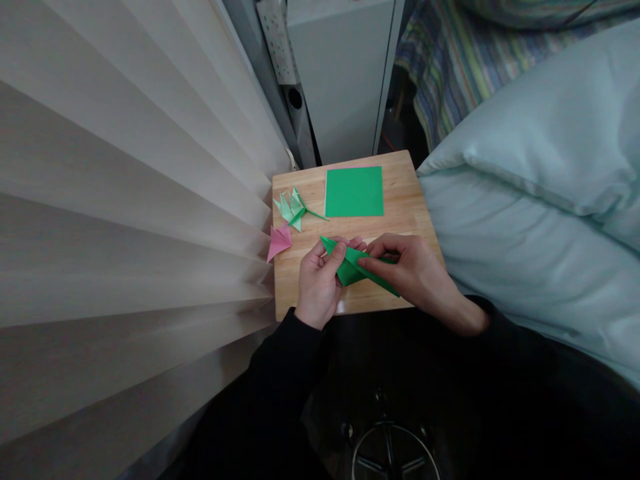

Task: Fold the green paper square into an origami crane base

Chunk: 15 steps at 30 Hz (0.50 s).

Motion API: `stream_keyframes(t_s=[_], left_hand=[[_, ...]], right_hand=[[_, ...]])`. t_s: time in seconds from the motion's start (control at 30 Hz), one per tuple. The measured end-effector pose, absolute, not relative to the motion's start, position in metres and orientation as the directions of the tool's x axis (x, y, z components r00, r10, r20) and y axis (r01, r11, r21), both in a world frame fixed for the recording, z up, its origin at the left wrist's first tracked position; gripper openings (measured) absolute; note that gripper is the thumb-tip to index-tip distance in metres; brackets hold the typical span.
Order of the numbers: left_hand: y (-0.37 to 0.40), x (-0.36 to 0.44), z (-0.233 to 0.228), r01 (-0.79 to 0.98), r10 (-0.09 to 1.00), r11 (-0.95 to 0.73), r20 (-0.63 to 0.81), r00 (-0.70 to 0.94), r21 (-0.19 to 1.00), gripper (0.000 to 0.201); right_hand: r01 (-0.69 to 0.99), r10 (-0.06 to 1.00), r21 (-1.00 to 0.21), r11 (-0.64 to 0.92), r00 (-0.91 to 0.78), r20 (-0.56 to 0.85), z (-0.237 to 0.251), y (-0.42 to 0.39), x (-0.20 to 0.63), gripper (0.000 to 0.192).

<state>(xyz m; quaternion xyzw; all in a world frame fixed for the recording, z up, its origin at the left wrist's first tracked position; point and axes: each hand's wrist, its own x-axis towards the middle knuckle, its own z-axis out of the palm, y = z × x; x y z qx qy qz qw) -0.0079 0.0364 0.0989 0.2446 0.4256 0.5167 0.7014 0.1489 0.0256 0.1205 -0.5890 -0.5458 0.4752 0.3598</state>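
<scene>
A partly folded piece of green origami paper point(352, 268) is held between both hands above the front of the small wooden table. My left hand point(323, 277) grips its left end, thumb on top and fingers underneath. On the right side, my right hand point(410, 267) pinches a fold with thumb and forefinger; part of the paper is hidden under this hand. Beyond the hands lies a stack of flat green paper point(354, 192). Folded light-green and green origami point(295, 212) sits at the table's left, beside a folded pink origami piece point(280, 241).
The wooden table point(400, 175) stands between a pleated pale curtain point(150, 220) on the left and a bed with a light-blue quilt point(540, 173) on the right. A white cabinet point(345, 73) rises behind it. Below is a chair base point(387, 440) with a metal ring.
</scene>
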Motion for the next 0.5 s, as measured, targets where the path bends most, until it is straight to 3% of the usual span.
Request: stream_keyframes(t_s=[0.5], left_hand=[[0.034, -0.005, 0.101, -0.463, 0.961, 0.219, -0.271, -0.048, 0.859, 0.04]], right_hand=[[0.102, 0.95, -0.944, -0.313, 0.04, -0.311, 0.107, 0.024, 0.143, 0.028]])
